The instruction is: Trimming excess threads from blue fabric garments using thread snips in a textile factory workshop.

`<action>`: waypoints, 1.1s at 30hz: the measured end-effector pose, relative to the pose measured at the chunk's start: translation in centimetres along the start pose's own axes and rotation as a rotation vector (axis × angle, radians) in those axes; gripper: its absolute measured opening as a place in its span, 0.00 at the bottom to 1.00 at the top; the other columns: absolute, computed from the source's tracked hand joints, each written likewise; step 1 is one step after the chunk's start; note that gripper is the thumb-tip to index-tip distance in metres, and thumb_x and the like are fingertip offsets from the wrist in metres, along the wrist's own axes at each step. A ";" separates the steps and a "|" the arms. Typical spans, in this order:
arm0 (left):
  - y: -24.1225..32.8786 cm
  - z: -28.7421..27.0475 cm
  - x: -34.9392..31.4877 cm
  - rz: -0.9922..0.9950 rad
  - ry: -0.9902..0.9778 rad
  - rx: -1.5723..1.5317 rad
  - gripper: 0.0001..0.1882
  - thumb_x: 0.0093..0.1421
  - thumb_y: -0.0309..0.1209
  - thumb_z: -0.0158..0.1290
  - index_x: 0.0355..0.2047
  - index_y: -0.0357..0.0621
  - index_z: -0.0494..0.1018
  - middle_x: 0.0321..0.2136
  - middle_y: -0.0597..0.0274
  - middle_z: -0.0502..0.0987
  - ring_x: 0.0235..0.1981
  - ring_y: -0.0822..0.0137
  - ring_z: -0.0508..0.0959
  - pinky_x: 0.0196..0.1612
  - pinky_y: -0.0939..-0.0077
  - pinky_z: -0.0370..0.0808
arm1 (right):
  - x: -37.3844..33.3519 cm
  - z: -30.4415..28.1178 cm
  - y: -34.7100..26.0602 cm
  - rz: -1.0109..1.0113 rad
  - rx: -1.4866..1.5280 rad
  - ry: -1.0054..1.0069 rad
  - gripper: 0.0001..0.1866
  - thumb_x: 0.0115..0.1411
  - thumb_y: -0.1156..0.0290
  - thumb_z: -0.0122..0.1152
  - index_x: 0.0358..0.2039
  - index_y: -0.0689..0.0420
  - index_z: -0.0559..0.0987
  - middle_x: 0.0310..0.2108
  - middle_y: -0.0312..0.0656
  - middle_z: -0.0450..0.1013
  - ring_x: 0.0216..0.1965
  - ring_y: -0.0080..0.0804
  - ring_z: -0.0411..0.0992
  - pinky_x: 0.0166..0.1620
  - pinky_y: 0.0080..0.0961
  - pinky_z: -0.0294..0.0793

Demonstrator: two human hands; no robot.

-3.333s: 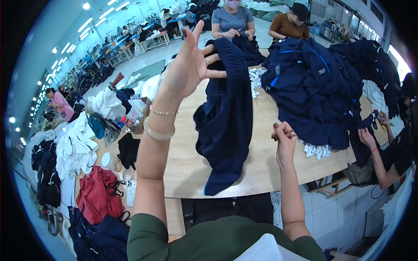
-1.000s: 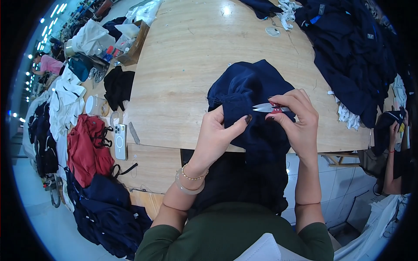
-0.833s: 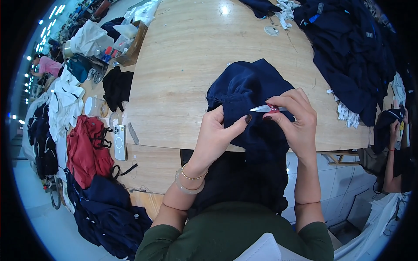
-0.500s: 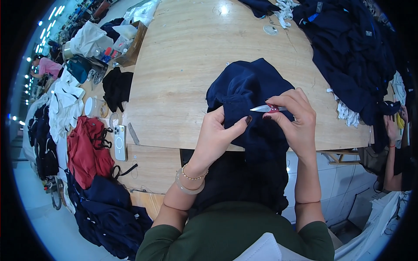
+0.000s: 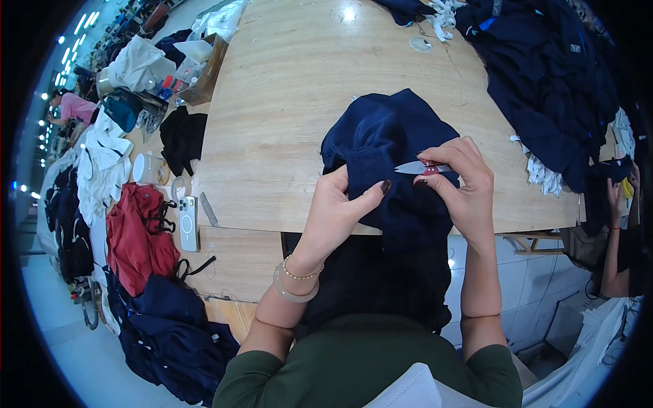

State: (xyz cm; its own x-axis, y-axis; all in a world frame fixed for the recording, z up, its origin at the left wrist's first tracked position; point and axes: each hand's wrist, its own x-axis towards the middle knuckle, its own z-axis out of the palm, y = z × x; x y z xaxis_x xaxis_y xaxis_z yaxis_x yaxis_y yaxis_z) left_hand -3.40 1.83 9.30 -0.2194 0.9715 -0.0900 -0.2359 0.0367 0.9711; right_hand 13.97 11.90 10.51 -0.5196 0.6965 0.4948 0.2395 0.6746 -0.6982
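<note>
A navy blue garment [image 5: 401,126] lies bunched over the table's front edge, part of it hanging toward my lap. My left hand [image 5: 345,207] pinches a fold of it between thumb and fingers, the thumb lying on top of the cloth. In my right hand [image 5: 466,183] is a small pair of thread snips [image 5: 411,168] with red handles, gripped between thumb and fingers. Their pointed blades face left, over the cloth and close to my left thumb. Whether the tips touch the fabric I cannot tell.
On the wooden table [image 5: 272,136], a phone [image 5: 188,223] and a red garment [image 5: 139,231] lie at the left. An open box [image 5: 207,71] of odds and ends stands farther back. Dark garments [image 5: 544,88] are heaped at the right, near another person's hands [image 5: 615,197].
The snips have shifted slightly right and up in my right hand. My left hand has barely moved and keeps its hold on the cloth.
</note>
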 end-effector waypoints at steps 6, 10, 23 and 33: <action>-0.1 -0.1 -0.1 -0.006 0.004 -0.006 0.09 0.58 0.23 0.55 0.39 0.33 0.76 0.32 0.70 0.78 0.33 0.82 0.73 0.39 0.85 0.71 | 0.0 0.4 0.0 -0.001 0.024 -0.018 0.11 0.45 0.75 0.69 0.31 0.60 0.80 0.27 0.38 0.73 0.30 0.31 0.65 0.34 0.24 0.64; -0.3 -0.2 0.0 -0.001 0.009 0.000 0.08 0.58 0.24 0.55 0.38 0.33 0.76 0.31 0.71 0.77 0.33 0.82 0.72 0.39 0.85 0.71 | -0.1 0.1 0.1 0.044 0.038 0.008 0.11 0.44 0.76 0.70 0.31 0.60 0.80 0.26 0.38 0.73 0.30 0.31 0.65 0.34 0.25 0.64; -0.4 -0.3 -0.5 -0.012 0.010 -0.008 0.08 0.58 0.24 0.55 0.38 0.34 0.76 0.30 0.70 0.77 0.32 0.82 0.72 0.37 0.85 0.70 | -0.4 0.7 -0.4 0.024 0.018 -0.041 0.09 0.46 0.75 0.69 0.30 0.60 0.80 0.25 0.38 0.73 0.29 0.31 0.64 0.33 0.25 0.63; -0.5 -0.4 -0.3 -0.021 0.009 -0.022 0.08 0.58 0.24 0.55 0.38 0.33 0.76 0.31 0.70 0.78 0.32 0.82 0.73 0.37 0.85 0.71 | -0.3 0.9 -0.4 0.014 0.035 -0.012 0.09 0.46 0.75 0.69 0.30 0.60 0.79 0.26 0.38 0.73 0.29 0.32 0.65 0.33 0.25 0.63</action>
State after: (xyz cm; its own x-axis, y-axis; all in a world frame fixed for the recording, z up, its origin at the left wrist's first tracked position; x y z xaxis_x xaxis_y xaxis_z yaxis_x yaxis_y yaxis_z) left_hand -3.56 1.40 8.75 -0.2224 0.9684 -0.1129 -0.2618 0.0522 0.9637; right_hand 13.33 11.22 10.15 -0.5261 0.7031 0.4785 0.2183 0.6554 -0.7230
